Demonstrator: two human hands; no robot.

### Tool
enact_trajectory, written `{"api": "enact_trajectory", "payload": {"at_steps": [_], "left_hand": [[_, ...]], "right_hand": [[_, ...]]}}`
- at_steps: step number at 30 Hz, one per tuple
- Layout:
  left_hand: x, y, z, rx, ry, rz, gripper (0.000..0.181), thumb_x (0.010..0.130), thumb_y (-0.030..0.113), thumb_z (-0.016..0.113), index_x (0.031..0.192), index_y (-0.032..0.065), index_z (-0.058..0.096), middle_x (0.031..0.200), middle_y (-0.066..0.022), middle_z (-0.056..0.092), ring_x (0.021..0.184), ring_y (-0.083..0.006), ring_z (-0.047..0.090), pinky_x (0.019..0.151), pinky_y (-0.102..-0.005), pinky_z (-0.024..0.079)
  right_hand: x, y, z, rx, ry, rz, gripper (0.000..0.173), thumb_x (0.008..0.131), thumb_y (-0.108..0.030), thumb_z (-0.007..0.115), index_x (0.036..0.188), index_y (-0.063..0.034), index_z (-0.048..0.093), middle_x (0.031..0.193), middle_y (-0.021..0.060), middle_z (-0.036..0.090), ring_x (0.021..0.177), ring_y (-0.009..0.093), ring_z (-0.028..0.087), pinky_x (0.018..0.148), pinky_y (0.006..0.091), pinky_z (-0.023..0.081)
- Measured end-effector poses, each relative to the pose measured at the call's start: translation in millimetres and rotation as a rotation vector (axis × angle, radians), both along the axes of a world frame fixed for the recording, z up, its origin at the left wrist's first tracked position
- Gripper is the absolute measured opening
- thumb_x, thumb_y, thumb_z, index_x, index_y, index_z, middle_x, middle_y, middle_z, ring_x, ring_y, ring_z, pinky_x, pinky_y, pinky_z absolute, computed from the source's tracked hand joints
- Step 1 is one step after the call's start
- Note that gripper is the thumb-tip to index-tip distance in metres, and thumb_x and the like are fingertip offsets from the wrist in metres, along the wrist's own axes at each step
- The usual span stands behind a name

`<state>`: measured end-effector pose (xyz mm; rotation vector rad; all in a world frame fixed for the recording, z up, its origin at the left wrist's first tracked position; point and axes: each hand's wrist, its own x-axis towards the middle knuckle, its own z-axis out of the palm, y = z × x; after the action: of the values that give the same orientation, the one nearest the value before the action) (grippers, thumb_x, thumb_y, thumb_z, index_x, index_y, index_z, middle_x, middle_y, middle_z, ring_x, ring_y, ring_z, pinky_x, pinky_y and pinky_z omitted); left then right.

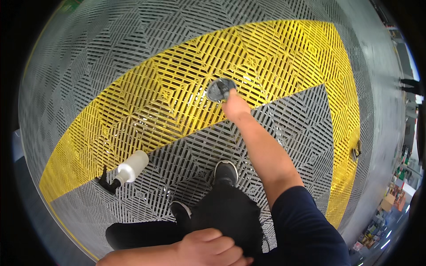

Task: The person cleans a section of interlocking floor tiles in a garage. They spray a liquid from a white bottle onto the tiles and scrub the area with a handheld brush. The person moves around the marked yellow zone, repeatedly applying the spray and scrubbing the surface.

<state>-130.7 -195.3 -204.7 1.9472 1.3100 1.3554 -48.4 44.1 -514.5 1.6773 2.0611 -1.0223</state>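
My right hand (235, 105) grips the dark handle of a round grey hand-held scrubbing tool (215, 90). The tool's disc lies against the wet yellow band (186, 96) of slotted plastic floor tiles, and its underside is hidden. My left hand (211, 248) is curled at the bottom of the view, in front of my dark trousers, with no object visible in it. To the left, a white spray bottle (134, 164) with a black trigger head lies on its side across the edge between yellow and grey tiles.
Grey slotted tiles (206, 146) lie under my shoes (226, 171). A small metal-and-dark object (356, 150) lies on the yellow strip at right. Beyond the tiles runs smooth grey floor (382, 109), with cluttered boxes (387, 202) at far right and a person's dark legs (411, 85).
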Motion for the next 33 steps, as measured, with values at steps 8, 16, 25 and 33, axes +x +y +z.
{"api": "enact_trajectory", "payload": {"at_steps": [8,16,25,33], "left_hand": [[-30.3,-18.8,-2.9,-0.096,0.098,0.163,0.035,0.075,0.021,0.081,0.063,0.0186,0.048,0.066,0.0022,0.039,0.061,-0.0167,0.044,0.059,-0.0341,0.035],[-0.7,-10.5,-11.4,-0.071,0.016,0.079,0.032,0.073,0.019,0.079,0.064,0.0189,0.048,0.066,0.002,0.037,0.061,-0.0164,0.043,0.059,-0.0344,0.033],[6.6,-7.4,-9.5,-0.015,-0.048,0.072,0.035,0.076,0.02,0.079,0.062,0.0186,0.047,0.065,0.0016,0.036,0.059,-0.0159,0.04,0.059,-0.034,0.031],[-9.4,-1.6,6.6,-0.076,0.086,-0.004,0.035,0.076,0.021,0.079,0.061,0.0181,0.048,0.065,0.0014,0.034,0.059,-0.0164,0.04,0.058,-0.0347,0.031]], "right_hand": [[223.3,-238.4,-26.9,-0.019,-0.136,-0.077,0.103,0.095,-0.027,0.067,0.171,-0.0164,-0.002,0.098,0.0309,0.074,0.082,0.051,0.073,0.076,0.0585,0.059],[82.8,-52.1,-21.2,0.086,-0.046,-0.269,0.063,0.1,-0.028,0.061,0.149,0.0016,0.034,0.112,0.0332,0.071,0.104,0.052,0.07,0.09,0.0576,0.057],[92.4,-19.2,-26.2,0.177,-0.108,-0.105,0.059,0.099,-0.03,0.063,0.142,0.0019,0.038,0.101,0.0313,0.072,0.093,0.048,0.072,0.083,0.0574,0.058],[134.6,-167.3,-17.2,0.018,-0.147,0.037,0.086,0.097,-0.035,0.065,0.163,-0.0019,0.021,0.106,0.0323,0.072,0.091,0.049,0.072,0.082,0.0598,0.057]]}}
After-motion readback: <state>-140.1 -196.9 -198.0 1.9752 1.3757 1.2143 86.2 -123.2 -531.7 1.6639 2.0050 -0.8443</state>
